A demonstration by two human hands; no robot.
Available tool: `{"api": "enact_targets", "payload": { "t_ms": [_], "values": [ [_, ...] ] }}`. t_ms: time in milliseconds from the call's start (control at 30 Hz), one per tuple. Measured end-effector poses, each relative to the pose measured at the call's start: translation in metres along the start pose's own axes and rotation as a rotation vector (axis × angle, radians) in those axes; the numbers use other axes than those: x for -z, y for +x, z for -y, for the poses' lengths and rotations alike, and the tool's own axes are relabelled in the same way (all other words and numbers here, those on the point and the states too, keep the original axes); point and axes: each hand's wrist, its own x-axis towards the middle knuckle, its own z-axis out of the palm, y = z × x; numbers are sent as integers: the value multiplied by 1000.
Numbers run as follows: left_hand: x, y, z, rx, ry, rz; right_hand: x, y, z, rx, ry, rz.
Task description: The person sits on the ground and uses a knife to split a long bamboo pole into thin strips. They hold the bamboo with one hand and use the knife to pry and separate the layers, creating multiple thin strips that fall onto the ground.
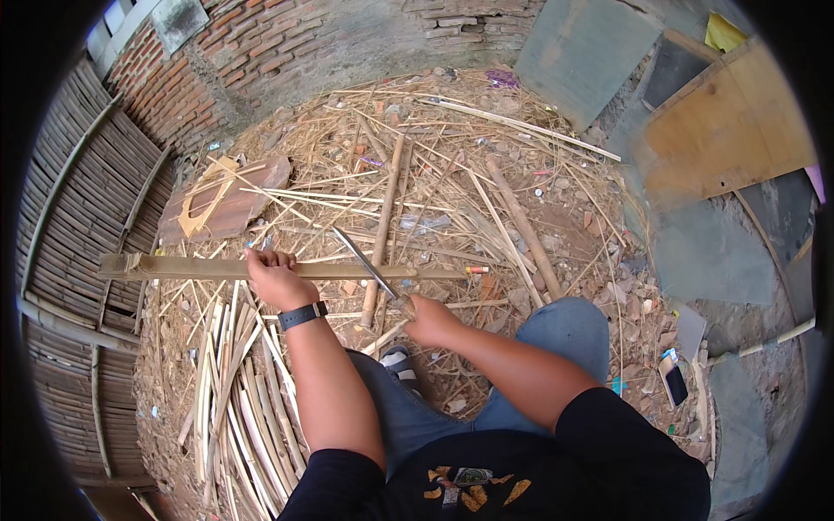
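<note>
A long split bamboo strip [191,268] lies crosswise in front of me, its knotted end out to the left. My left hand [280,280] is closed around it near the middle, with a dark watch on that wrist. In my right hand [432,321] is the handle of a long-bladed knife [363,262]. The blade slants up and to the left and crosses the strip toward its right part; whether the edge touches the bamboo I cannot tell. My knees are bent on either side, and one sandalled foot [400,365] shows below the blade.
A pile of split bamboo strips [239,399] lies at the lower left. Bamboo poles [389,208] and loose slivers litter the debris-strewn ground ahead. A rusty sheet [252,204] lies far left. A woven bamboo wall [78,217], brick wall [321,43] and leaning boards [730,122] surround me. A phone [673,382] lies right.
</note>
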Motion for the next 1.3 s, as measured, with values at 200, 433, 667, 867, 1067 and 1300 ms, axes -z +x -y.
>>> {"api": "enact_targets", "payload": {
  "t_ms": [200, 433, 667, 867, 1067, 1300],
  "values": [
    [0, -3, 1, -50, 7, 35, 17, -8, 17, 8, 30, 114],
    [5, 5, 1, -39, 5, 24, 9, -6, 15, 31, 52, 45],
    [2, 2, 3, -42, -14, 34, 3, -2, 4, 53, 36, 35],
    [2, 0, 2, -38, -8, 29, 8, -5, 13, 6, 47, 71],
    [4, 5, 5, -25, -3, 33, 3, -4, 6, 52, 44, 29],
    [5, 3, 5, -44, 28, 25, -1, -3, 2, 72, 64, 28]
  ]
}}
